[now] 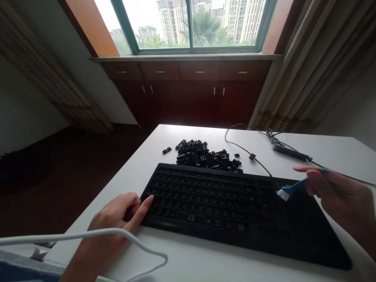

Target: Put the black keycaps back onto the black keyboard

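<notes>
A black keyboard (205,203) with its keycaps off lies on the white table, turned slightly so its right end is nearer me. At its left edge, my left hand (117,217) grips the frame, thumb on top and fingers curled beside the edge. My right hand (337,194) is closed around the handle of a small blue brush (293,188). The brush's white bristles are over the right part of the keyboard; whether they touch it I cannot tell. Behind the keyboard is a heap of loose black keycaps (202,154).
A thin black cable (243,148) runs from the keyboard's back edge to the right. Further right lies a dark bar-shaped object (290,152) with a bundled cord. A white cable (117,231) crosses in front of my left forearm. The table's (141,150) left edge drops to a dark floor.
</notes>
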`<state>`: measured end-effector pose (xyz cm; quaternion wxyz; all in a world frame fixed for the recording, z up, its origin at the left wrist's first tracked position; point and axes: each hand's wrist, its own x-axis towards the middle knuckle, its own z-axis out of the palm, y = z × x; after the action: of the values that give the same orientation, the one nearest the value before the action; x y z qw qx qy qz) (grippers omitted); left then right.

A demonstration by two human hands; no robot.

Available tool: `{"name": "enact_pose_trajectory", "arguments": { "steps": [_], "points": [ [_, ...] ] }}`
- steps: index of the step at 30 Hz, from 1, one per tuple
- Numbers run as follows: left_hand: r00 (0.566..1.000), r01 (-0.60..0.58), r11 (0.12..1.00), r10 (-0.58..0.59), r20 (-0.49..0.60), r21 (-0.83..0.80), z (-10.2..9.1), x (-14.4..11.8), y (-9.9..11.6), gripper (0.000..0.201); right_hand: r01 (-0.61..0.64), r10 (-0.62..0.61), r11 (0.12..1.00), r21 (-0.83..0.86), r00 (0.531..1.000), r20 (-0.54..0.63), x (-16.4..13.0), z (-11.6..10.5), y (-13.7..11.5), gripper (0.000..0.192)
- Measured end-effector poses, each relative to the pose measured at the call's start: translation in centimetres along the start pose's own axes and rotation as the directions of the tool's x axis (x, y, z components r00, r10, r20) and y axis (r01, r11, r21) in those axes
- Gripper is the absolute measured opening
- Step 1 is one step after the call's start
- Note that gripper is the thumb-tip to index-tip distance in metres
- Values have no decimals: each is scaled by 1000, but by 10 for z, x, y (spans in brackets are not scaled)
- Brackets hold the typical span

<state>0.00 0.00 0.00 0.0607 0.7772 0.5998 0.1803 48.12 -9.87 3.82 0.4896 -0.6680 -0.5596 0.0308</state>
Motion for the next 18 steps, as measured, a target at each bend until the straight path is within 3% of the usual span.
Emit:
{"name": "enact_pose_trajectory", "arguments": {
  "steps": [2,4,6,7,9,10,11,13,15,16,18],
  "points": [
    [1000,3,1000,-3,9,-2,0,0,1,49,2,-10,998,-55,991,-136,-2,-2,2,15],
    [1000,-4,1000,4,16,-7,-1,1,3,48,-17,25,998,55,989,-149,0,-7,9,11],
    [1000,-12,1000,12,19,-10,-2,1,4,47,-56,58,967,249,998,-2,3,-13,18,15],
    [1000,-16,1000,16,20,-13,-2,1,5,46,-103,59,950,295,987,152,5,-15,21,16],
    [1000,-16,1000,17,19,-19,-4,1,7,46,-114,16,964,238,927,376,8,-17,23,17],
    [1000,-15,1000,16,21,-24,-4,1,8,46,-80,11,983,165,925,380,8,-16,22,16],
    [1000,-14,999,15,22,-31,-5,1,9,46,-34,8,996,80,955,297,7,-16,18,16],
    [1000,-13,999,14,26,-43,-5,1,9,46,29,-28,997,-76,999,20,5,-14,10,15],
    [999,-9,999,11,34,-48,-4,2,8,47,46,-68,987,-152,988,-141,4,-14,5,14],
    [999,-6,999,8,36,-48,-3,2,7,47,52,-70,991,-127,988,-141,4,-14,5,14],
    [999,0,999,2,40,-44,-2,2,5,47,49,-49,998,45,999,7,5,-14,6,15]
  ]
}}
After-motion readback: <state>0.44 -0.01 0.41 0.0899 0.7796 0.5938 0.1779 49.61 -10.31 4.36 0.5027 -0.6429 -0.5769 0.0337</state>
